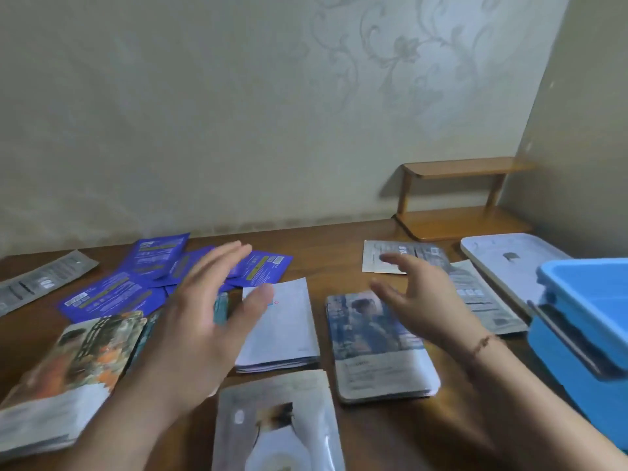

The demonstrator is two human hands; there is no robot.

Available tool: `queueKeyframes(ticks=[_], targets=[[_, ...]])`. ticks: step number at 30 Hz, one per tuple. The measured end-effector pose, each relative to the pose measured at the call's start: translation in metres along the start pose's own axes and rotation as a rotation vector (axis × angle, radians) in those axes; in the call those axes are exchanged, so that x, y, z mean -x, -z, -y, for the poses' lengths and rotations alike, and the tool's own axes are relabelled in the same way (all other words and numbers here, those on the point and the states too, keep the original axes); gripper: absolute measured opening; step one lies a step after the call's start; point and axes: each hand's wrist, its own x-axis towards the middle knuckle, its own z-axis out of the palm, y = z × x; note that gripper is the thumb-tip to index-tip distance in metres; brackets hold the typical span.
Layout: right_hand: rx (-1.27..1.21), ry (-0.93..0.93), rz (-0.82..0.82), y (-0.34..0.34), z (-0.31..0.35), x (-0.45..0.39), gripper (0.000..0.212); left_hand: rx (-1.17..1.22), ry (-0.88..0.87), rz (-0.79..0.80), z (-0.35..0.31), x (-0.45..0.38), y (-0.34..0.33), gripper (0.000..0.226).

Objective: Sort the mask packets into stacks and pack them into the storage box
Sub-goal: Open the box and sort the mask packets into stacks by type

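Note:
Mask packets lie sorted on a brown table (367,433). Several loose blue packets (112,295) spread at the back left. A white stack (283,329) sits in the middle and a portrait-print stack (377,355) to its right. An orange-print stack (68,368) lies at the left, a penguin-print packet (277,423) at the front. Grey packets (475,294) lie at the right. My left hand (200,321) hovers open above the blue and white packets, holding nothing. My right hand (418,297) hovers open over the portrait stack, fingers spread. The blue storage box (584,331) stands at the right edge.
A white lid (509,263) lies flat behind the blue box. A grey packet (40,283) rests at the far left edge. A small wooden two-tier shelf (462,198) stands in the back right corner against the wallpapered wall.

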Motion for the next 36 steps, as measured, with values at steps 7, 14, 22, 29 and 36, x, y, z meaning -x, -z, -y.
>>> queueKeyframes(ticks=[7, 14, 22, 29, 36], targets=[[0.188, -0.535, -0.090, -0.011, -0.089, -0.105, 0.032, -0.426, -0.100, 0.488, 0.004, -0.151, -0.157, 0.056], [0.118, -0.652, -0.199, -0.012, -0.121, -0.130, 0.009, -0.563, -0.004, 0.663, 0.016, -0.188, -0.237, 0.043], [-0.435, -0.676, -0.340, 0.001, -0.115, -0.139, 0.022, -0.495, -0.012, 0.716, 0.031, -0.185, -0.225, 0.050], [-0.484, -0.658, -0.162, -0.004, -0.115, -0.132, 0.019, -0.515, -0.059, 0.783, 0.032, -0.176, -0.213, 0.063], [-1.327, -0.714, -0.162, -0.004, -0.089, -0.111, 0.022, 0.101, 0.137, 0.108, 0.019, -0.155, -0.196, 0.078]])
